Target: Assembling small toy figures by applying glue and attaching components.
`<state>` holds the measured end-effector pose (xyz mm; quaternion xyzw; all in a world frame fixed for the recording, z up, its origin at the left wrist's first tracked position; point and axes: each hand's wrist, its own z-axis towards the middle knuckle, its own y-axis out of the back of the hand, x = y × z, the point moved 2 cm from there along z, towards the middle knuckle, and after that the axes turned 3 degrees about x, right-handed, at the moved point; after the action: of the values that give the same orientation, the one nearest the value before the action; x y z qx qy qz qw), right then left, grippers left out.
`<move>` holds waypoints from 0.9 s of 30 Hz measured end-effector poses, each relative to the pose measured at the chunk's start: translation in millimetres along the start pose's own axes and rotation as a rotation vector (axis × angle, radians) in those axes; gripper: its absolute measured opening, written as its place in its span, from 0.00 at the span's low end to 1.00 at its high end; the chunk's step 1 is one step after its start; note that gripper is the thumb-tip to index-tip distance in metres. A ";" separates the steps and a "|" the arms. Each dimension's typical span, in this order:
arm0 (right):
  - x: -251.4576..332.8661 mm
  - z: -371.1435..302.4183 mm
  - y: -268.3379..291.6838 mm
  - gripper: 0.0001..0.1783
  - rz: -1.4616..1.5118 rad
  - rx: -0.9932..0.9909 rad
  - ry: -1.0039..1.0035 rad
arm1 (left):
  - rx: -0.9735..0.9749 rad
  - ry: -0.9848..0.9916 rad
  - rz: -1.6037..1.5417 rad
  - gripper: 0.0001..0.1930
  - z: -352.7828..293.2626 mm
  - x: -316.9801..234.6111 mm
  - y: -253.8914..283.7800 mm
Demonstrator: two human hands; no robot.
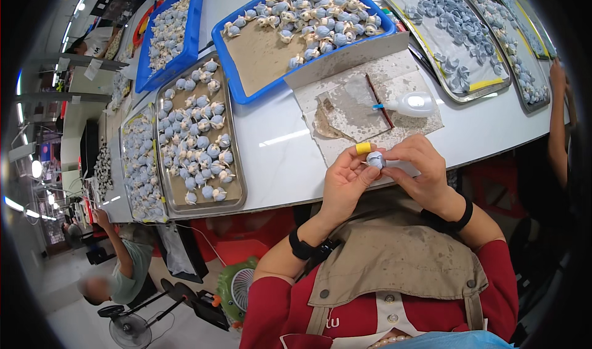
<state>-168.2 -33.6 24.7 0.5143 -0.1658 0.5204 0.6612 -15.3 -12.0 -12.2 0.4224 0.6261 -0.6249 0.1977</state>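
Observation:
Between my two hands, just over the table's near edge, is a small blue-and-cream figurine (375, 159). My left hand (349, 179) pinches it from the left, with yellow tape (363, 147) wrapped round one finger. From the other side, the fingertips of my right hand (421, 169) close on the same piece. Beyond my hands lies a stained piece of cardboard (425, 127). On it rest a white squeeze bottle (414, 105) with a blue tip and a thin dark red stick (378, 101).
A blue tray (256, 78) of similar figurines stands ahead, and another blue bin (147, 71) is farther left. A metal tray (237, 195) of figurines lies at left. At right, a metal tray (459, 96) holds loose blue-grey pieces. Other people sit on both sides.

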 end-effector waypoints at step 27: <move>-11.4 -3.6 22.3 0.30 0.676 0.362 -0.249 | 0.256 -0.027 0.248 0.21 -5.7 -15.2 -22.5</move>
<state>-193.1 -38.0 26.0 0.5982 -0.3099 0.6630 0.3264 -22.5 -7.8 14.1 0.5098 0.4819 -0.6758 0.2264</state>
